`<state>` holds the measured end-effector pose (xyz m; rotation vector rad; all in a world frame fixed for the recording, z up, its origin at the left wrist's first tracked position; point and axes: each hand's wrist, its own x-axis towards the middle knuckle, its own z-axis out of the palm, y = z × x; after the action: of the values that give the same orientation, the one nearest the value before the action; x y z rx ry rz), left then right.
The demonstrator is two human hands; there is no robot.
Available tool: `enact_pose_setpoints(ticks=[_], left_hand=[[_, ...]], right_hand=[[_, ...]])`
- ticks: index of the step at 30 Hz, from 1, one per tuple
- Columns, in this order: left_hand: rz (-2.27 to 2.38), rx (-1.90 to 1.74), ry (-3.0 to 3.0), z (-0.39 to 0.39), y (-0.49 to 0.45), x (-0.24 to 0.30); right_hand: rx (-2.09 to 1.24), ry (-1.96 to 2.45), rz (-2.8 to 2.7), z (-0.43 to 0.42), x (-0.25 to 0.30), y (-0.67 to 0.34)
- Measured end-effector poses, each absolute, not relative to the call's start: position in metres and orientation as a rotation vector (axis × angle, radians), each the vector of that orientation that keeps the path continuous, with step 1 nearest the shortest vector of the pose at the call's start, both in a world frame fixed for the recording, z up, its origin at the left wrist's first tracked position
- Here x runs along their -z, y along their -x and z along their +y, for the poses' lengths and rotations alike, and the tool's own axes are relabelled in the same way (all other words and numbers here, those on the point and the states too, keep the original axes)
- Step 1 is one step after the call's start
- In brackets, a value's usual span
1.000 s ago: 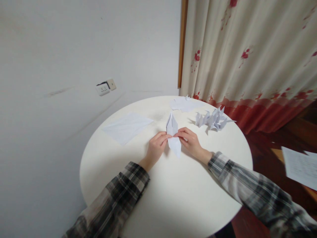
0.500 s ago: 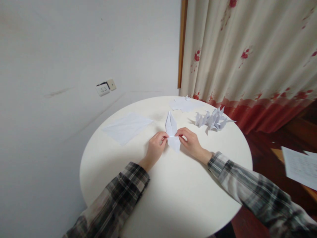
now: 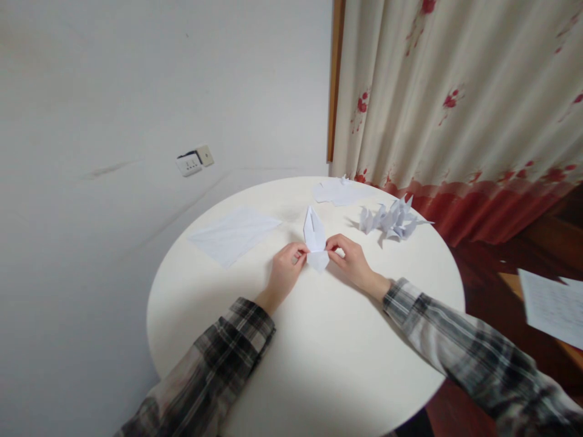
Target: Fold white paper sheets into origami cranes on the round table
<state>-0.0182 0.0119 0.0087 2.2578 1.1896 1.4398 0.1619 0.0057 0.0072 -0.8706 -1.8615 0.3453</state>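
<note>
Between my two hands is a folded white paper (image 3: 314, 233), its long narrow part pointing to the far side and a short flap (image 3: 317, 261) hanging toward me. My left hand (image 3: 286, 264) pinches its left edge at the crease between thumb and forefinger. On the opposite edge, at about the same height, my right hand (image 3: 348, 258) pinches the paper in the same way. Both hands are closed, resting low over the round white table (image 3: 291, 352).
Several folded paper figures (image 3: 396, 220) are clustered at the right rear of the table. A flat white sheet (image 3: 234, 233) lies at the left, and more paper (image 3: 341, 192) lies at the far edge. Behind hang curtains (image 3: 455, 121); a wall socket (image 3: 189, 164) is at left.
The near flap of the folded paper looks shorter and has shifted slightly left. My right fingertips have moved a little outward along the edge; my left hand is almost still.
</note>
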Motion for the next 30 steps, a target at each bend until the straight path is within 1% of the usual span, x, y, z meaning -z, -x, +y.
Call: enact_pose_setpoints(ticks=[21, 30], left_hand=[[1.225, -1.486, -2.172, 0.0135, 0.0181, -0.0072], [1.146, -1.502, -2.128, 0.0134, 0.0172, -0.0070]], right_hand=[[-0.385, 0.845, -1.843, 0.0077, -0.0052, -0.1625], [-0.392, 0.853, -1.847, 0.0058, -0.0078, -0.1623]])
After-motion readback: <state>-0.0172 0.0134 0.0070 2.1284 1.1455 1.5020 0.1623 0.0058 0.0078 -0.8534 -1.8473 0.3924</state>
